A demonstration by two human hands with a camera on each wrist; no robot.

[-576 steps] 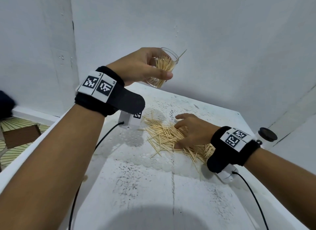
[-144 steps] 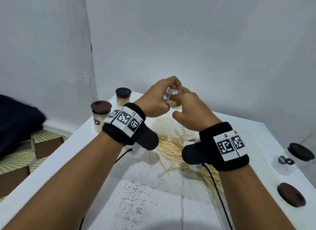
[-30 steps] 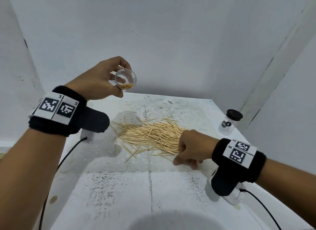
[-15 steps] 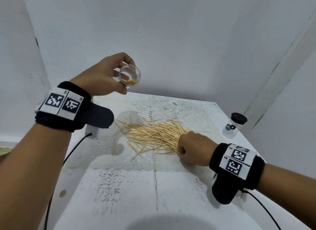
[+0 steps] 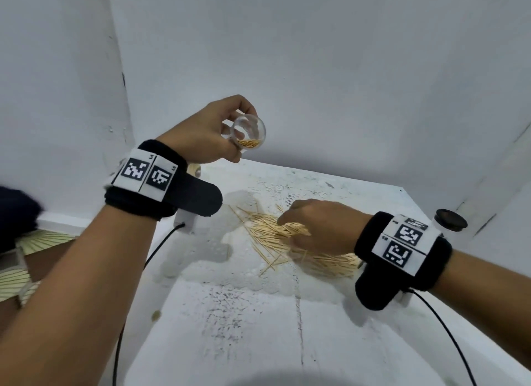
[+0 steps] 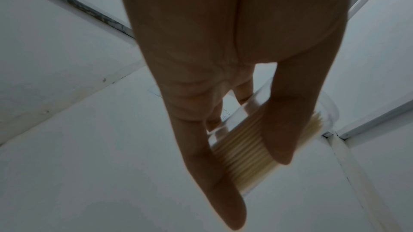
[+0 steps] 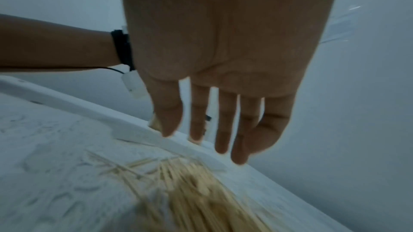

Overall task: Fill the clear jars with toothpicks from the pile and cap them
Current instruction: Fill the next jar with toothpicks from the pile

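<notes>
My left hand (image 5: 227, 144) is raised above the back left of the table and grips a clear jar (image 5: 248, 135). The jar is tipped with its open mouth toward me and has a small bunch of toothpicks lying along its lower side. In the left wrist view the thumb and fingers (image 6: 279, 138) wrap around the jar (image 6: 241, 151). The toothpick pile (image 5: 267, 230) lies on the white table (image 5: 258, 328). My right hand (image 5: 293, 230) is just over the pile's middle, fingers straight and pointing down (image 7: 221, 129) above the toothpicks (image 7: 190, 191), holding nothing.
A clear jar with a dark lid (image 5: 449, 222) stands at the table's back right corner. White walls close in behind and on both sides. Black cables (image 5: 448, 328) run from both wrist cameras. A dark cloth (image 5: 17, 213) lies off the table to the left.
My right hand was a fist at the pile's near edge; its fingers are now straightened over the middle of the pile. The left hand still holds the jar up.
</notes>
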